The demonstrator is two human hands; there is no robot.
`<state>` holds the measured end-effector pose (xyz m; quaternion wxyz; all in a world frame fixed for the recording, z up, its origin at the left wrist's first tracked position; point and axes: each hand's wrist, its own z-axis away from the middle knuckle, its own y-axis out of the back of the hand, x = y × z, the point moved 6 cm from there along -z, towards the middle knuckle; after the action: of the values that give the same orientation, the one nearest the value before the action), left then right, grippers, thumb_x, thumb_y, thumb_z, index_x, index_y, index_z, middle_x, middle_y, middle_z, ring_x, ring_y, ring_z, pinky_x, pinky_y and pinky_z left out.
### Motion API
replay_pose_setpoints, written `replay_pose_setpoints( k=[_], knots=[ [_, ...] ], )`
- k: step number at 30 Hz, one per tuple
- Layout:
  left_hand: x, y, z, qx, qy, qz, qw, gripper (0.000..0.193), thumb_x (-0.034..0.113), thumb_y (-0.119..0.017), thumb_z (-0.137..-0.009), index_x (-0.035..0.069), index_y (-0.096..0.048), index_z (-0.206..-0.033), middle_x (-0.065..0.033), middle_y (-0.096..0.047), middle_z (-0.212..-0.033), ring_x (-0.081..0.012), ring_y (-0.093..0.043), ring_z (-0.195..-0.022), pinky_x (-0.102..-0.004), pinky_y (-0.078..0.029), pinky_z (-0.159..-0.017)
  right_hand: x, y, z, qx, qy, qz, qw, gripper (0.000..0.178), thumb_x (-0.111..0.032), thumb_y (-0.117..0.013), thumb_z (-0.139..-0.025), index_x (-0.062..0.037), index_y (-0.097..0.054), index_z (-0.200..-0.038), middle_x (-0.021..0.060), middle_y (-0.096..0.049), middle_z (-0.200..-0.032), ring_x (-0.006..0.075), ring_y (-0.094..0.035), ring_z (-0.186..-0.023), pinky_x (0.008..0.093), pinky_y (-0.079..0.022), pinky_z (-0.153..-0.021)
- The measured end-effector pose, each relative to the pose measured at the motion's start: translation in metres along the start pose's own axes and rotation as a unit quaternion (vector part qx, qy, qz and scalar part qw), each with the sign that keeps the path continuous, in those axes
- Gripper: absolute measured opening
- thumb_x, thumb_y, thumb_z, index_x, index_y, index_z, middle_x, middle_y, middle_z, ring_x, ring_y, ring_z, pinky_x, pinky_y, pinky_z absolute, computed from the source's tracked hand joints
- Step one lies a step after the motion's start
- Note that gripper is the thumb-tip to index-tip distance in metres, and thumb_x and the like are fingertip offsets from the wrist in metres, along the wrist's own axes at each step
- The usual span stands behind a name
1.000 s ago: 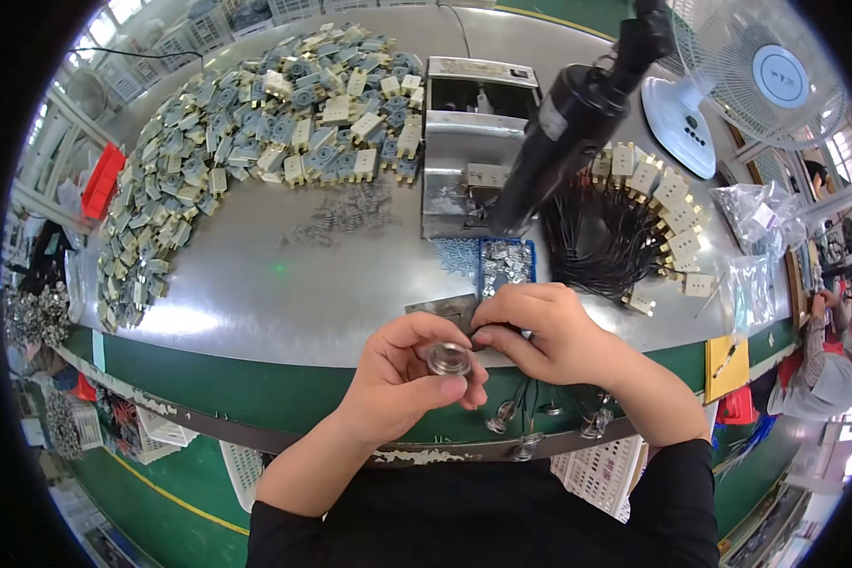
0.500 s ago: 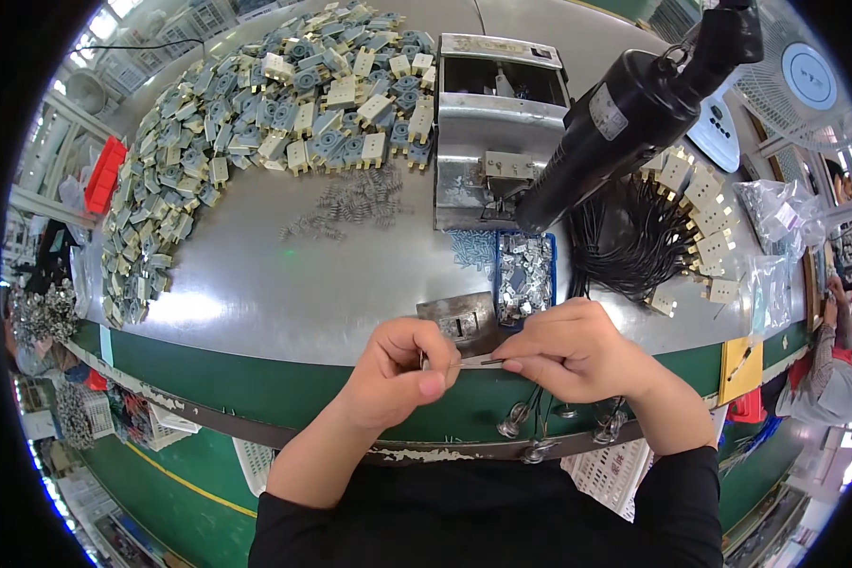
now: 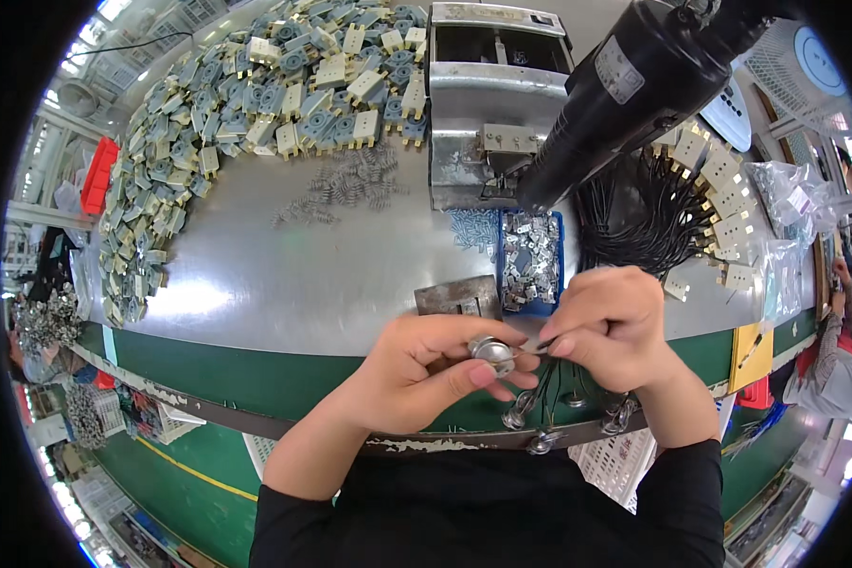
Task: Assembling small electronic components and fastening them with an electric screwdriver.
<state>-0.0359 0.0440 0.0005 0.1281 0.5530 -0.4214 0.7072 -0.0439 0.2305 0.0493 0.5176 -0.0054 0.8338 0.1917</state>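
My left hand (image 3: 402,379) grips a small round silver metal part (image 3: 491,354) between thumb and fingers, above the green front strip of the bench. A thin wire (image 3: 525,354) runs from this part toward my right hand (image 3: 611,327). That hand is closed, its thumb and forefinger pinching the wire's dark end. Just beyond my left fingers lies a flat slotted metal plate (image 3: 458,296). Below and beside my right hand, several similar round metal parts (image 3: 543,442) hang on dark wires over the bench edge.
A blue tray (image 3: 560,248) of small metal pieces stands beyond my hands, beside a metal press-like fixture (image 3: 483,99). A black cylindrical tool (image 3: 606,104) leans over the right side. Black cables (image 3: 634,222) with cream blocks lie right; grey-and-cream housings (image 3: 246,104) and loose springs (image 3: 346,185) lie left.
Both hands have shifted right, and the right one is slightly higher. My left hand has turned, bringing the round metal part into sight. The view has tilted slightly.
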Motion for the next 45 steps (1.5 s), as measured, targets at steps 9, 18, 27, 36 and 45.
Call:
replay_pose_setpoints(
  k=[9,18,27,36,45],
  knots=[
    [0.003,-0.013,-0.002,-0.014,-0.007,0.046,0.999,0.042,0.006,-0.057,-0.108,-0.014,-0.049,-0.144,-0.0265,-0.071,-0.126,-0.036,-0.074,-0.113,-0.0421,-0.065,-0.09,-0.015,0.006,-0.005,-0.039,-0.035,0.007,0.999,0.009,-0.011,-0.078,-0.086,-0.0033,-0.075,-0.085,0.0038,-0.065,-0.069,0.0162,-0.057,-0.057,0.0308,-0.042,-0.053],
    [-0.004,-0.001,0.005,0.005,-0.035,0.11,0.993,0.048,0.013,-0.095,-0.079,-0.007,-0.064,-0.11,-0.0172,-0.075,-0.098,-0.0231,-0.077,-0.091,-0.0322,-0.064,-0.077,-0.044,-0.015,-0.014,-0.118,-0.136,0.044,0.983,0.014,-0.007,-0.085,-0.077,-0.0041,-0.072,-0.083,0.0039,-0.063,-0.067,0.0151,-0.051,-0.047,0.0288,-0.036,-0.047],
    [0.0,0.014,0.003,0.001,-0.146,-0.005,0.989,0.041,0.005,-0.101,-0.067,0.003,-0.068,-0.091,-0.0054,-0.072,-0.089,-0.0101,-0.069,-0.083,-0.0273,-0.054,-0.071,-0.043,-0.03,-0.014,-0.103,-0.046,0.057,0.992,0.011,-0.007,-0.085,-0.08,-0.0063,-0.074,-0.082,0.0031,-0.061,-0.062,0.0166,-0.052,-0.047,0.0294,-0.037,-0.047],
    [0.008,0.016,0.016,0.097,-0.311,-0.242,0.914,0.042,0.005,-0.102,-0.066,0.001,-0.064,-0.084,-0.0118,-0.069,-0.077,-0.0175,-0.069,-0.067,-0.0271,-0.051,-0.055,-0.041,-0.044,-0.001,-0.027,0.111,0.18,0.977,0.016,0.003,-0.084,-0.075,-0.0026,-0.072,-0.084,0.0073,-0.067,-0.065,0.0213,-0.064,-0.051,0.0304,-0.048,-0.048],
    [0.04,0.011,0.014,0.118,-0.32,-0.38,0.86,0.024,-0.006,-0.086,-0.076,-0.001,-0.072,-0.096,-0.0113,-0.075,-0.08,-0.0236,-0.075,-0.073,-0.0309,-0.059,-0.064,-0.048,-0.037,-0.009,-0.028,0.018,0.175,0.984,0.011,0.006,-0.076,-0.084,0.0003,-0.072,-0.093,0.0058,-0.069,-0.07,0.014,-0.064,-0.051,0.0286,-0.049,-0.048]
  ],
)
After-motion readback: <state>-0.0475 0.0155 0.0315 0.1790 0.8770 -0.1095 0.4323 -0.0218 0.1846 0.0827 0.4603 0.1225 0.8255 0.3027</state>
